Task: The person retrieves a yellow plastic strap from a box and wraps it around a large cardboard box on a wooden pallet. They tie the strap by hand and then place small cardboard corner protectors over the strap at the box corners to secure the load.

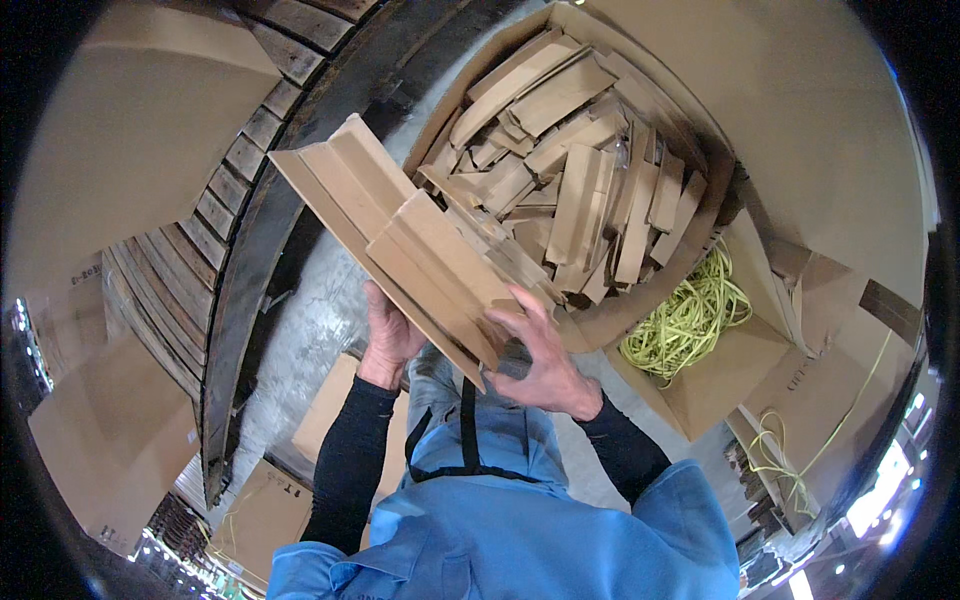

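Folded cardboard strips [410,235], long and creased lengthwise, lie stacked at a slant in front of my body. My left hand [388,335] supports the stack from below at its left side; part of its fingers is hidden behind the cardboard. At the near right end, my right hand [545,358] grips the strips with thumb and fingers apart around the edge. Just beyond them stands a large cardboard box [728,150] heaped with similar folded cardboard pieces [580,190].
A smaller open box [690,405] to the right holds tangled yellow-green strapping [695,320]. A curved-looking roller conveyor [225,200] with a dark rail runs along the left, carrying large flat cardboard [150,130]. More cardboard boxes [830,370] stand at the right.
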